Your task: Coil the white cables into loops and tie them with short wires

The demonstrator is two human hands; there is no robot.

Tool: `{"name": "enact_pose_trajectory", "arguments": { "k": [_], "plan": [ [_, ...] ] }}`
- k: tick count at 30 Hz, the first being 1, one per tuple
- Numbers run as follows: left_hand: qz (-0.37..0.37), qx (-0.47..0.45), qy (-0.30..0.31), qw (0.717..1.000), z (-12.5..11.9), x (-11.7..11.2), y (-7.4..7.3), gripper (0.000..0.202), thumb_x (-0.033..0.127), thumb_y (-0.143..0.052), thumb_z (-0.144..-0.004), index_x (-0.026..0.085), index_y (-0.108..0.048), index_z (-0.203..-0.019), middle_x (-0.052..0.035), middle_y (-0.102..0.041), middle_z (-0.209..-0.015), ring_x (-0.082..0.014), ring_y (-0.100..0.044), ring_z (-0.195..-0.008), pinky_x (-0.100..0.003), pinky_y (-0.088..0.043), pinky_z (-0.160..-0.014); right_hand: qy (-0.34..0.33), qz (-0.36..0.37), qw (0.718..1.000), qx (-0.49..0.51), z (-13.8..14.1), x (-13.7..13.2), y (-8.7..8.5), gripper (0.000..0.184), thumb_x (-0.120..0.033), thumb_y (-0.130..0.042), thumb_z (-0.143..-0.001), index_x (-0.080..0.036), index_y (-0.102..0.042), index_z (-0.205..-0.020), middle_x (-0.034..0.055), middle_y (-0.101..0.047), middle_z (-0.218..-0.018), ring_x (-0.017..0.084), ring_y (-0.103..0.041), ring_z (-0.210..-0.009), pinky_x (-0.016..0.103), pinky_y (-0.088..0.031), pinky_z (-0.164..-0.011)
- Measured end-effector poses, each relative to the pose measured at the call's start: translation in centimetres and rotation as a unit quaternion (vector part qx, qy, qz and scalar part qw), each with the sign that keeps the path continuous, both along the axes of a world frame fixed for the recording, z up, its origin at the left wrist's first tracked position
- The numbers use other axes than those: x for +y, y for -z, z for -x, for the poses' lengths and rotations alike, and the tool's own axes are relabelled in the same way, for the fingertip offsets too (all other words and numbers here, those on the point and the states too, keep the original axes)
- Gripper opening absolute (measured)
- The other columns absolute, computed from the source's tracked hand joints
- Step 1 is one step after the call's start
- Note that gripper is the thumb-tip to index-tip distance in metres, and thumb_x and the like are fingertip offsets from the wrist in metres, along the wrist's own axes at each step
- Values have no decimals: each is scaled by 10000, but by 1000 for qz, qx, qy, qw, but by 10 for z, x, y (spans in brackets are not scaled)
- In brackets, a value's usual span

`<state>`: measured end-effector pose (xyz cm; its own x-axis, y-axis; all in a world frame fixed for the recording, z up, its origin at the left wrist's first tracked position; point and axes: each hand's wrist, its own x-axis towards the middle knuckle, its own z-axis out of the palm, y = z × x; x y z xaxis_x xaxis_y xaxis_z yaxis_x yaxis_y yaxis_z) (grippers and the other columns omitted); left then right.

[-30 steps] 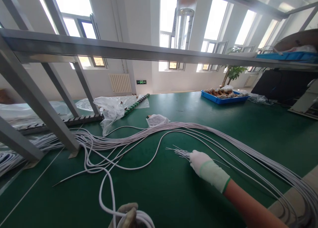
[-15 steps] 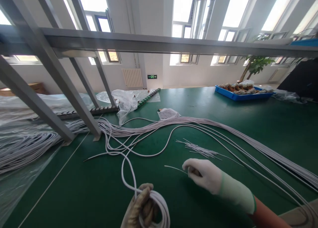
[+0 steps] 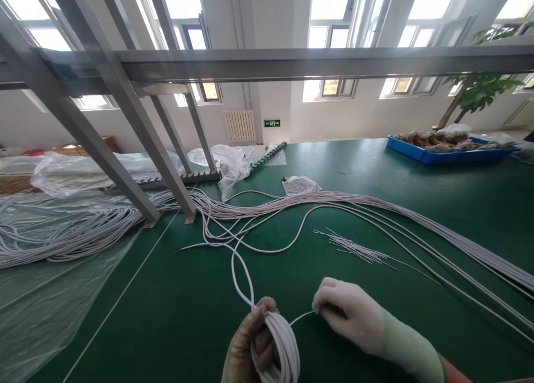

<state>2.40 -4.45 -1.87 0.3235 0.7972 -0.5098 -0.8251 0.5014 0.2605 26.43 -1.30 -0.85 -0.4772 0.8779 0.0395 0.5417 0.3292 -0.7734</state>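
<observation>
My left hand, in a worn tan glove, is closed around a coil of white cable at the bottom centre. The cable's free length runs up from the coil to the loose cables on the green table. My right hand, in a white glove, pinches a thin white tie whose other end reaches the coil. A small pile of thin white ties lies beyond my right hand.
A long bundle of white cables crosses the table toward the right edge. Grey metal frame legs stand at the left. Clear plastic sheeting covers the left side. A blue tray sits far right; a plastic bag lies centre back.
My right hand left the pile of ties with one tie and came back beside the coil. The coil in my left hand rose into view. The view shifted left.
</observation>
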Motion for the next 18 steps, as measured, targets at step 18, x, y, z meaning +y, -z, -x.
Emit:
{"name": "enact_pose_trajectory", "arguments": {
  "k": [18],
  "plan": [
    [-28, 261, -43, 964, -19, -6, -5, 172, 345, -851, -817, 186, -804, -858, -33, -724, -648, -175, -704, -630, -200, -529, -544, 32, -21, 999, -25, 43, -12, -13, 186, -139, -559, -949, -218, -720, -996, 49, -645, -997, 202, -659, -848, 306, -534, -739]
  ]
}}
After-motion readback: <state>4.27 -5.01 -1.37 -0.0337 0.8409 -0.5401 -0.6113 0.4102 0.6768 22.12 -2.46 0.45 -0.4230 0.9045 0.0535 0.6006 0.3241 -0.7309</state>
